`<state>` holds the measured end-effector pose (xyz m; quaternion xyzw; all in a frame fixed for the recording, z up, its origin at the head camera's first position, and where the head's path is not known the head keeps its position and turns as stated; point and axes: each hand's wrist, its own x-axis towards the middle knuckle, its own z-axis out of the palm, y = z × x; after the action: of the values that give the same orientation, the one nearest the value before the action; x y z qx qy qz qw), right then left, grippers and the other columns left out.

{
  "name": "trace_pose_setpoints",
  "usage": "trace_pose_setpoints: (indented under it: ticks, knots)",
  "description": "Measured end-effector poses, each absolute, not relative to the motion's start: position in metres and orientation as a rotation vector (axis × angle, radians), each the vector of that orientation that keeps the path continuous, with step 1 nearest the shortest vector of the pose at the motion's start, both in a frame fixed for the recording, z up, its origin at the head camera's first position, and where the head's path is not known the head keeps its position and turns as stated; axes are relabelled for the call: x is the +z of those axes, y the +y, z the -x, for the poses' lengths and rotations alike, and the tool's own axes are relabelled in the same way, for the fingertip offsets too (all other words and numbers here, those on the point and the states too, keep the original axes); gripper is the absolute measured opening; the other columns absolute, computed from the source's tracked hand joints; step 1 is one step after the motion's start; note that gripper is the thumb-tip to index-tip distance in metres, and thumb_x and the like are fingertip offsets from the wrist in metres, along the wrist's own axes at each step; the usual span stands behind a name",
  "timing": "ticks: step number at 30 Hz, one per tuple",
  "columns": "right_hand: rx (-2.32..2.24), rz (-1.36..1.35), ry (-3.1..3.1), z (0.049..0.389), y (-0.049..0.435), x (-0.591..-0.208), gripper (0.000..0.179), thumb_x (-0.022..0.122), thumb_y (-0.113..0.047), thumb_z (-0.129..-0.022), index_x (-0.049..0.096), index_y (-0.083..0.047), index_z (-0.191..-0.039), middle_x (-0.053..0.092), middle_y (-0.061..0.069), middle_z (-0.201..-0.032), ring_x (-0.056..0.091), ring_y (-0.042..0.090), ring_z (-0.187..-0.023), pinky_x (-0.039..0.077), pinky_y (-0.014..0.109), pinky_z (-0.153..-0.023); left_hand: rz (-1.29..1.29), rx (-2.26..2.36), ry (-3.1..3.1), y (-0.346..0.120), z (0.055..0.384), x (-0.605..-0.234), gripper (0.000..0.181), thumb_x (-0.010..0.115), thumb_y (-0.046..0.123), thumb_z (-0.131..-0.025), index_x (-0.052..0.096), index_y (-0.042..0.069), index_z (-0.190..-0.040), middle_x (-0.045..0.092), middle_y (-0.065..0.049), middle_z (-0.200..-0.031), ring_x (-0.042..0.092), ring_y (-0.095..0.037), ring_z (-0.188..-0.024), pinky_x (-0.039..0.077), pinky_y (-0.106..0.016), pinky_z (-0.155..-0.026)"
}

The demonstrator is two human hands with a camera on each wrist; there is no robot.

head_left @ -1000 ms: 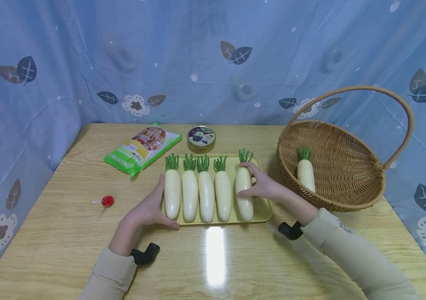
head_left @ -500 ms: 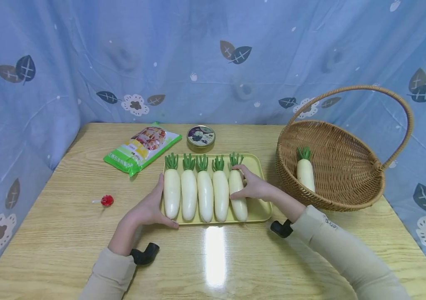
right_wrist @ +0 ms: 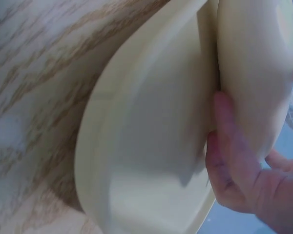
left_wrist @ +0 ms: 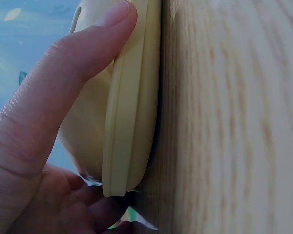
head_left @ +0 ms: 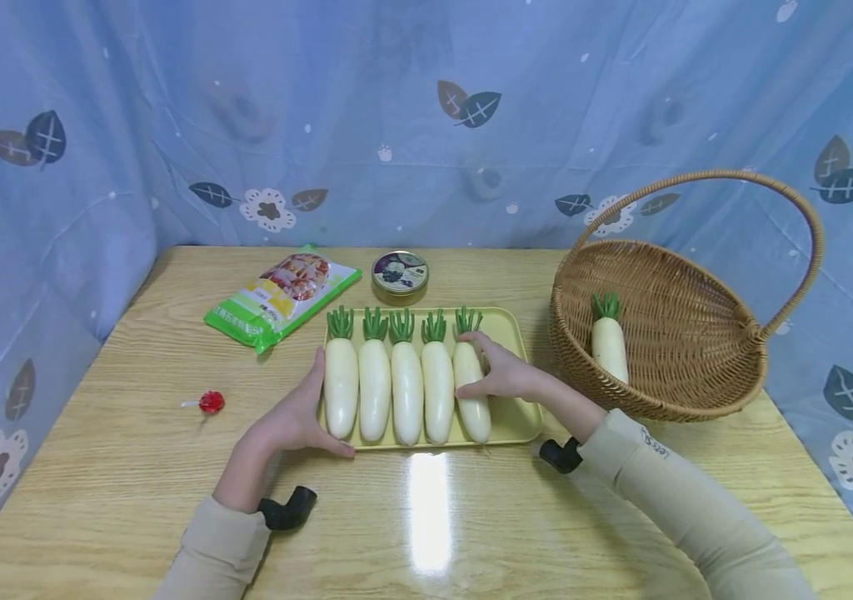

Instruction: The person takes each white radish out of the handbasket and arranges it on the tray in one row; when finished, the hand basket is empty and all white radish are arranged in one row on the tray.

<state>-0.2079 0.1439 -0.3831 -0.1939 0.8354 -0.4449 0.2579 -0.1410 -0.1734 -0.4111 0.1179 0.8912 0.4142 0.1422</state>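
Several white radishes with green leaf stubs stand side by side on a pale yellow tray (head_left: 518, 425) in the head view. My left hand (head_left: 293, 423) holds the tray's near left corner; in the left wrist view the thumb (left_wrist: 83, 61) lies on the tray's rim (left_wrist: 127, 117) and the fingers bend round its end. With fingers and thumb on either side, my right hand (head_left: 503, 373) grips the rightmost white radish (head_left: 477, 421). The right wrist view shows the fingers against this radish's side (right_wrist: 256, 63), low over the tray floor.
A wicker basket (head_left: 681, 333) with a tall handle stands to the right, one white radish (head_left: 610, 348) inside. Behind the tray are a round tin (head_left: 400, 273) and a green-edged food packet (head_left: 284, 300). A red lollipop (head_left: 212, 402) lies at the left.
My right hand has moved left with the rightmost radish, closing the gap to the row beside it. My left hand has stayed at the tray's corner.
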Motion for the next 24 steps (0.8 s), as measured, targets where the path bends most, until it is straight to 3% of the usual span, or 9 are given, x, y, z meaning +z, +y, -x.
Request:
trace_pose_setpoints:
  ticks: [5,14,24]
  knots:
    - [-1.179,0.511,2.286,0.2089,0.1462,-0.3838,0.084,0.074,-0.014,-0.076,0.022,-0.006,-0.141,0.041,0.026,-0.122,0.061,0.028,-0.086,0.052,0.034,-0.072,-0.339,1.194,2.575,-0.1731,0.1409,-0.4116,0.149,0.091,0.034,-0.045,-0.018,-0.002,-0.141,-0.009,-0.023,-0.149,0.001,-0.036,-0.136,0.011,-0.049,-0.109]
    - [-1.074,0.543,2.392,0.2074,0.1502,-0.3821,0.086,0.076,-0.020,-0.075,0.024,-0.006,-0.142,0.033,0.024,-0.138,0.047,0.031,-0.106,0.042,0.043,-0.088,-0.346,1.185,2.585,-0.1729,0.1419,-0.4122,0.149,0.091,0.035,-0.046,-0.018,-0.003,-0.141,-0.009,-0.023,-0.149,0.001,-0.035,-0.136,0.010,-0.049,-0.109]
    - [-1.116,0.567,2.397,0.2065,0.1478,-0.3854,0.087,0.077,-0.019,-0.074,0.025,-0.003,-0.141,0.048,0.024,-0.119,0.056,0.024,-0.083,0.048,0.033,-0.073,-0.362,1.194,2.586,-0.1737,0.1411,-0.4125,0.149,0.091,0.034,-0.047,-0.019,-0.004,-0.140,-0.009,-0.026,-0.148,0.001,-0.039,-0.135,0.010,-0.051,-0.108]
